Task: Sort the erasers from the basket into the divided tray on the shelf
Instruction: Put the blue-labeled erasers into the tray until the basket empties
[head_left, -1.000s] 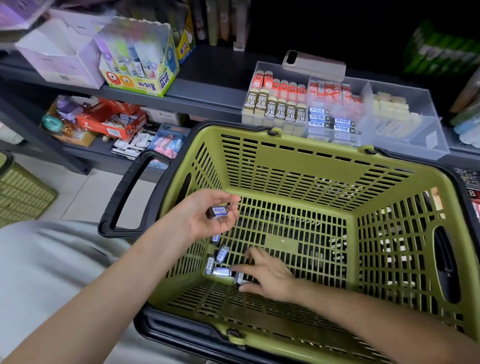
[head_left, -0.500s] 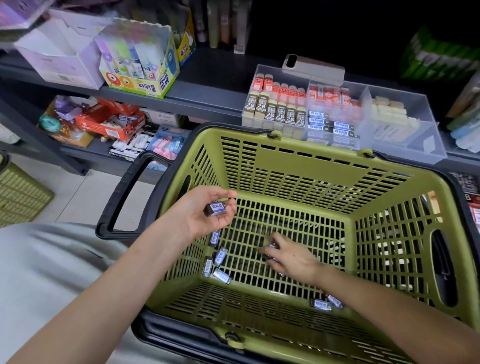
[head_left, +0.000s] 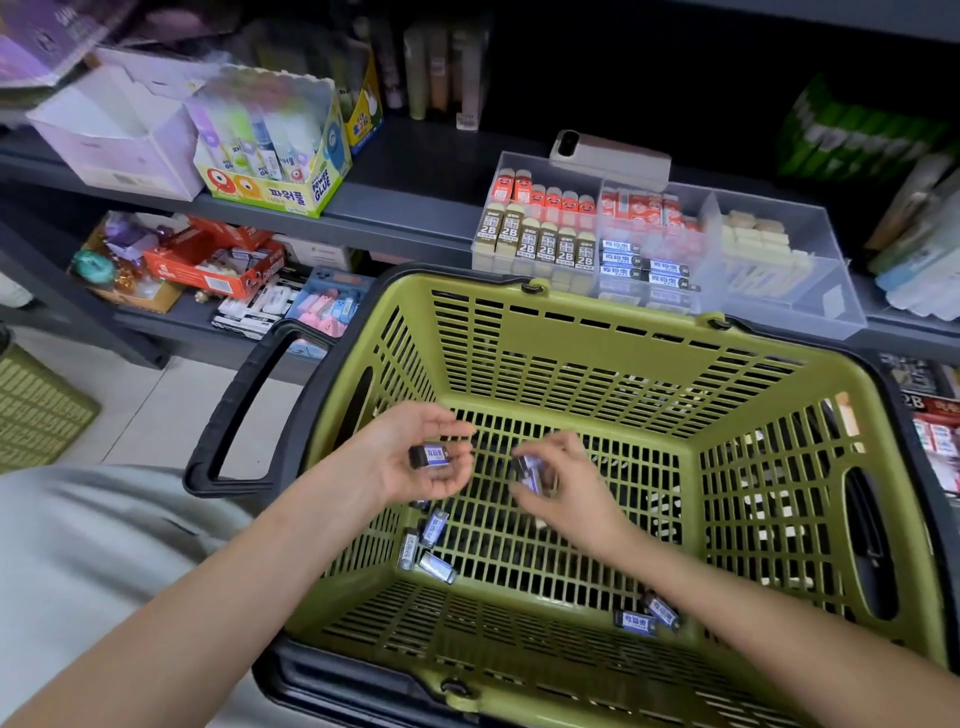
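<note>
left hand (head_left: 421, 457): palm up, fingers half-curled round one blue-label eraser (head_left: 435, 455). I read it as a loose cupped hold.
right hand (head_left: 566, 493): just beside the left hand, thumb and fingertips pinching a second eraser (head_left: 531, 470). It's blurred, so I can't tell if there's more than one in there.
held pieces: close together but apart.
basket (head_left: 571, 332): green, slatted. I see both hands inside it, raised above the floor.
left loose erasers (head_left: 434, 527): three on the basket floor directly below the left hand, by the left wall.
right loose erasers (head_left: 635, 622): two lying together beside the right forearm, on the near side of that grip.
divided tray (head_left: 810, 317): clear plastic, on the shelf past the basket's far rim, well beyond both grips.
stacked blue erasers (head_left: 644, 270): same label, in the tray's middle section, ahead of the right-hand pinch.
2B erasers (head_left: 545, 249): upright in the tray's left section, ahead of the left hand.
phone (head_left: 610, 156): lying on the tray's back edge.
</note>
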